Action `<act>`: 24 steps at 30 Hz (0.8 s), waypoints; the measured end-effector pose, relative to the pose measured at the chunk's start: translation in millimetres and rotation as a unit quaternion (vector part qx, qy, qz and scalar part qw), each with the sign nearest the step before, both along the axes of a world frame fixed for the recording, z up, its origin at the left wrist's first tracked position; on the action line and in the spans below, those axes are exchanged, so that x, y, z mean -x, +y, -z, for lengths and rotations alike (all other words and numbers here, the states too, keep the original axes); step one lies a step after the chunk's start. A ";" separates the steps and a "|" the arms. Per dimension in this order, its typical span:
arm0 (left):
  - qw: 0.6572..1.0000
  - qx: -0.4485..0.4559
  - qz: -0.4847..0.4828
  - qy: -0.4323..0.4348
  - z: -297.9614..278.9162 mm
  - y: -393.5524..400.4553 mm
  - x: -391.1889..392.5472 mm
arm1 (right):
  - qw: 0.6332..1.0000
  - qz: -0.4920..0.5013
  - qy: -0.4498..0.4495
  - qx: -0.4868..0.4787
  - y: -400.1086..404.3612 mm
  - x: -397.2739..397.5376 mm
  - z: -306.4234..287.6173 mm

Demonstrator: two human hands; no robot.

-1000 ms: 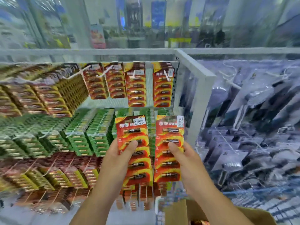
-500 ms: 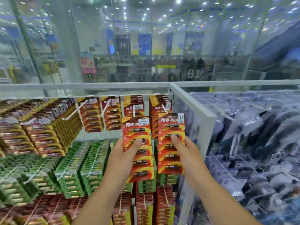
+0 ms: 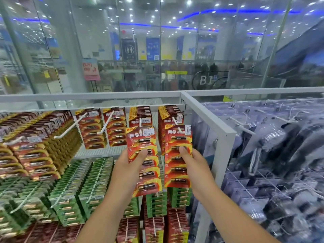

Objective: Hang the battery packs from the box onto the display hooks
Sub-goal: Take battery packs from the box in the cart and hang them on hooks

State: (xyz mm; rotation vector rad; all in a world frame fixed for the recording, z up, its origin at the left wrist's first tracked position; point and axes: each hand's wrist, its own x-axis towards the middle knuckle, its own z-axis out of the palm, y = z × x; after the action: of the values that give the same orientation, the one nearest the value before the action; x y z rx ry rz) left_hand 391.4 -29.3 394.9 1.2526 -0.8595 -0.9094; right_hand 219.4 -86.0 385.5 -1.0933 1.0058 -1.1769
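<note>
Green card packs (image 3: 73,186) fill the lower rows. Dark goods in clear bags (image 3: 273,155) hang right of the white rack post (image 3: 222,137). Behind glass stand a pink sign (image 3: 90,68) and a "B1" mark (image 3: 206,80).

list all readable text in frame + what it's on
"B1": glass wall behind the display.
"12.00": price sticker on the pack held in the left hand.
"12.00", rotated: price sticker on the pack held in the right hand.
"7", small: strips on both held packs.
Brand characters on the packs, pink floor sign: too blurred to read.
</note>
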 end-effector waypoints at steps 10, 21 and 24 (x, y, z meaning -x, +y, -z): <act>0.997 -0.002 -0.070 -0.022 7.4 -66.6 -22.9 | 0.996 0.085 0.008 0.008 -66.9 -28.9 11.9; 0.987 -0.039 -0.118 -0.097 22.9 -97.3 -44.8 | 0.990 0.135 0.015 0.021 -98.2 -40.0 27.0; 0.982 -0.051 -0.119 -0.134 29.1 -88.5 -49.7 | 0.986 0.149 0.074 0.032 -94.2 -38.7 36.6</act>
State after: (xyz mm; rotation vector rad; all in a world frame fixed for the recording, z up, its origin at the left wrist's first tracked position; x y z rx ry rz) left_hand 441.0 -117.8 365.8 1.5558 -0.8583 -0.6077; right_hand 258.1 -180.2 348.8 -1.1192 1.2876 -1.3908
